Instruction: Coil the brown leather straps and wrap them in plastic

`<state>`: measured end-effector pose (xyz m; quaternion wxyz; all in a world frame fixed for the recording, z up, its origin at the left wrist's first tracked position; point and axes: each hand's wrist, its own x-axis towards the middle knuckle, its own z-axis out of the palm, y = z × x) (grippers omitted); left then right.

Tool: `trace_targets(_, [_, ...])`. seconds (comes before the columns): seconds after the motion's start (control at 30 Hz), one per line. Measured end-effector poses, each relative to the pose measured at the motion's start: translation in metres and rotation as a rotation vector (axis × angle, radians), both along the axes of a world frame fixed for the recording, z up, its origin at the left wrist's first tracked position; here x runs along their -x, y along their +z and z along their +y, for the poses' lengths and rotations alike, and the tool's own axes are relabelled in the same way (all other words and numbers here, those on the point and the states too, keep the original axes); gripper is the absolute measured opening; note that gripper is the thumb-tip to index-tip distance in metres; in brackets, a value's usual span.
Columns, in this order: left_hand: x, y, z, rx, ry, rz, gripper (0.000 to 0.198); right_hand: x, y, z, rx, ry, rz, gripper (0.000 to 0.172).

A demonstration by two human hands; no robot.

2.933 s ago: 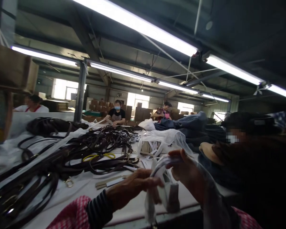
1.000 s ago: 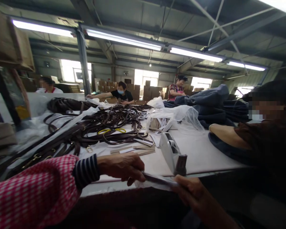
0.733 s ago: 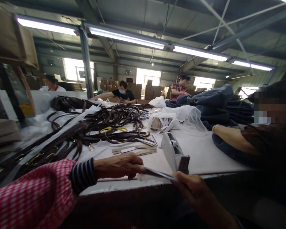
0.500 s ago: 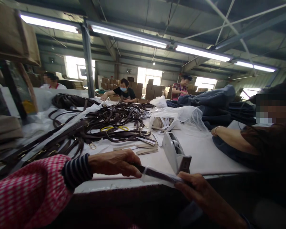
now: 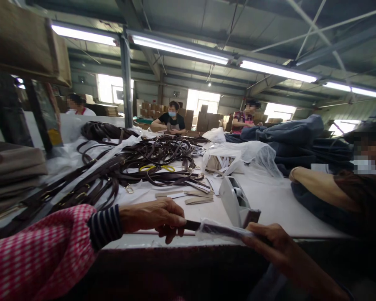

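My left hand (image 5: 158, 215) pinches the end of a dark brown strap (image 5: 193, 225) between thumb and forefinger, its other fingers curled below. Clear plastic film (image 5: 221, 230) is wrapped around the strap just to the right of that bare end. At the wrapped part's other end, my right hand (image 5: 274, 242) is closed on it, thumb on top. The strap is stretched nearly level above the table's front edge. Right behind it stands a grey tape dispenser (image 5: 233, 198). Whatever lies inside my right palm is hidden.
A heap of dark straps with metal clasps (image 5: 150, 161) covers the table's left and middle. Flat beige strips (image 5: 199, 197) lie before it. Clear plastic bags (image 5: 250, 154) and dark blue fabric (image 5: 288, 133) are behind. A co-worker's arm (image 5: 326, 184) rests at right; other people work farther back.
The view has swung slightly left. My left fingertips now sit farther from the film, and more bare strap shows between. My right hand keeps its hold.
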<state>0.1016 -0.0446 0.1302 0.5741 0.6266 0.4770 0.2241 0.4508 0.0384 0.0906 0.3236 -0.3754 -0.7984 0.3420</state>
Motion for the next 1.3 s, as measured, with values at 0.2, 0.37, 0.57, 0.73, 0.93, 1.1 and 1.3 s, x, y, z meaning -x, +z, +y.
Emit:
trace_targets(0.2, [-0.002,-0.021,-0.005,-0.006,-0.024,0.025,0.042,0.006,0.016,0.012,-0.05,0.245,-0.212,0.048])
trace_targets(0.37, [-0.008,-0.017,-0.014,-0.113,0.113,0.102,0.041,0.013,0.013,0.011,-0.405,0.145,-0.227,0.035])
trace_targets(0.57, [-0.026,-0.013,-0.027,0.062,0.165,-0.131,0.058,0.006,0.015,0.013,-0.945,0.108,-0.179,0.024])
trace_targets(0.73, [-0.04,-0.035,-0.037,0.162,0.23,-0.336,0.029,0.007,0.02,0.017,-1.259,0.127,-0.113,0.023])
trace_targets(0.93, [-0.057,-0.042,-0.047,0.309,0.361,-0.408,0.02,0.014,0.014,0.024,-1.246,0.053,0.036,0.027])
trace_targets(1.1, [-0.064,-0.005,-0.056,0.119,0.118,-0.661,0.028,0.039,-0.007,0.028,-0.994,-0.067,0.307,0.022])
trace_targets(1.3, [-0.073,0.035,-0.029,-0.408,0.306,-0.822,0.02,0.115,-0.06,-0.016,-0.25,-0.035,0.614,0.041])
